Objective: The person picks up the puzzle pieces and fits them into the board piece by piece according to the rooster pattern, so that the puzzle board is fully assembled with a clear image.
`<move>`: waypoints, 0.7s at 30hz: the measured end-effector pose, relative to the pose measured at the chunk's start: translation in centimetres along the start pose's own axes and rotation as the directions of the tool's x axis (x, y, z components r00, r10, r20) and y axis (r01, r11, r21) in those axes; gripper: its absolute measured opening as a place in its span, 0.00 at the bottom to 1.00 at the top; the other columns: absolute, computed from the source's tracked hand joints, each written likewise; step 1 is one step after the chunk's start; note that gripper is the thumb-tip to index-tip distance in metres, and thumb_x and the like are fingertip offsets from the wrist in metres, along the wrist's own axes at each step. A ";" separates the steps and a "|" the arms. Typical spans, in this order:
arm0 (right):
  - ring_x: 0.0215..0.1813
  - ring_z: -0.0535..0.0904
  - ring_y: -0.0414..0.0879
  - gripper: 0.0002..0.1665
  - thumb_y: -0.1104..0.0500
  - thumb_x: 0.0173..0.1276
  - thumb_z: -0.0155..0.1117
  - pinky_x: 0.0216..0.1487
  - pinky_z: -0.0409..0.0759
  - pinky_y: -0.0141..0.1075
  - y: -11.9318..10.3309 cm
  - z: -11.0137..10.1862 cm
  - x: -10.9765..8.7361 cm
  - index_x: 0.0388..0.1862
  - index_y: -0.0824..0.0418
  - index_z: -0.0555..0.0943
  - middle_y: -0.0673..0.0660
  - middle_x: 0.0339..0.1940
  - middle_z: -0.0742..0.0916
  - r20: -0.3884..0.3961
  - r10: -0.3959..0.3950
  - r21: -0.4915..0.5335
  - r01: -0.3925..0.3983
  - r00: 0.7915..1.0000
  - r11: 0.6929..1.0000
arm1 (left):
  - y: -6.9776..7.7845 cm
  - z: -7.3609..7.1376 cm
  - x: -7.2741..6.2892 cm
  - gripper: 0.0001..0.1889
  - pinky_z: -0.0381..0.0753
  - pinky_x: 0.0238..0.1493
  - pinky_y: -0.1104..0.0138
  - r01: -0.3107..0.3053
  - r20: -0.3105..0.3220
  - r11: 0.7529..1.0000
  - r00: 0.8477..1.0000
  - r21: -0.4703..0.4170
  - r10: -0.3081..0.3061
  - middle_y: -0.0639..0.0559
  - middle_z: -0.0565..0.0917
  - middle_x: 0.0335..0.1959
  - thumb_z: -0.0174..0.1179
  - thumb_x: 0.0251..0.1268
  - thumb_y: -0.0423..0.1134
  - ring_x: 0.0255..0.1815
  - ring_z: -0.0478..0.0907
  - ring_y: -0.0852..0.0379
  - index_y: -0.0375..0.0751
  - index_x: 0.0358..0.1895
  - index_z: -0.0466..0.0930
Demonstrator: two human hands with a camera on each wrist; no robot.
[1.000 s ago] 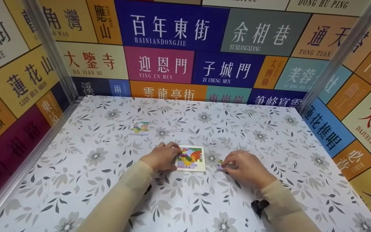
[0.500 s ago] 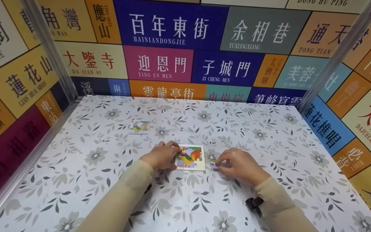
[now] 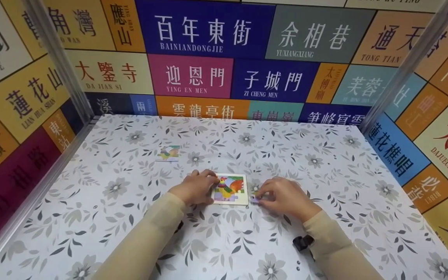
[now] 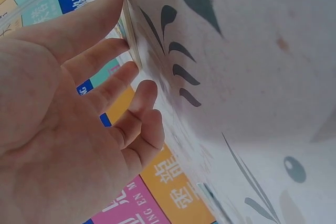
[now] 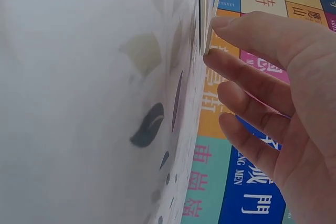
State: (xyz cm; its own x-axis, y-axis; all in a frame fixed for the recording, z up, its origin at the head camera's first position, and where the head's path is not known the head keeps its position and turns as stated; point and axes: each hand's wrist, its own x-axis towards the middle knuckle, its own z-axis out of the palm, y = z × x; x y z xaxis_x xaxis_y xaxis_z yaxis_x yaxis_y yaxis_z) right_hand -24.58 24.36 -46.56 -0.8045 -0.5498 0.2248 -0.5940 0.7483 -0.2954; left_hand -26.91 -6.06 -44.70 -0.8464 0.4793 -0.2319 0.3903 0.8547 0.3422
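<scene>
A small jigsaw puzzle board (image 3: 240, 200) with a white border lies on the table, its picture a colourful rooster. My left hand (image 3: 196, 187) rests at the board's left side, fingertips on the border. In the left wrist view, the thumb (image 4: 107, 6) and two extended fingers touch the board's edge (image 4: 130, 27), the other fingers loosely bent. Just right of the board, my right hand (image 3: 286, 196) pinches a small purplish puzzle piece (image 3: 253, 199) between thumb and fingertip. Seen from the right wrist, the piece (image 5: 210, 38) is a thin, edge-on sliver close to the board.
A second small rooster picture (image 3: 168, 153) lies farther back on the left. The table (image 3: 224, 241) has a white cover with grey leaves and flowers. Walls (image 3: 208, 31) with coloured street-name panels stand behind and at both sides, with clear strips at the corners.
My right hand has moved left with the puzzle piece, from a gap away to right beside the board. My left hand has stayed at the board's left side.
</scene>
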 end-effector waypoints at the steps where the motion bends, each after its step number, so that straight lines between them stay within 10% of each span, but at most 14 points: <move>1: 0.45 0.85 0.42 0.09 0.51 0.59 0.79 0.48 0.83 0.42 -0.1 0.1 0.1 0.40 0.44 0.93 0.42 0.41 0.91 -0.004 -0.005 -0.002 0.004 1.000 1.000 | 0.0 0.0 0.0 0.33 0.66 0.73 0.46 0.004 0.003 1.000 1.000 -0.003 -0.004 0.51 0.68 0.77 0.73 0.62 0.43 0.72 0.66 0.41 0.53 0.73 0.75; 21: 0.44 0.83 0.43 0.08 0.53 0.61 0.78 0.47 0.82 0.41 -2.8 1.2 2.6 0.40 0.48 0.93 0.44 0.40 0.90 0.042 -0.073 -0.011 0.074 0.996 0.997 | 0.0 -0.1 -0.1 0.34 0.68 0.71 0.46 -0.020 -0.007 1.000 1.000 0.004 0.020 0.50 0.68 0.77 0.73 0.62 0.42 0.71 0.66 0.40 0.50 0.72 0.75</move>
State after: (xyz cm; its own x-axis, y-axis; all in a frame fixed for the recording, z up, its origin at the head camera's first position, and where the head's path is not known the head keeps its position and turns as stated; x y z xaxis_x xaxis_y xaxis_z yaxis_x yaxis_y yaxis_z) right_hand -25.01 20.46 -46.24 -0.7585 -0.6182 0.2062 -0.6514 0.7099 -0.2679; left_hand -26.87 -6.13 -44.56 -0.8409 0.4950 -0.2188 0.4086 0.8458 0.3431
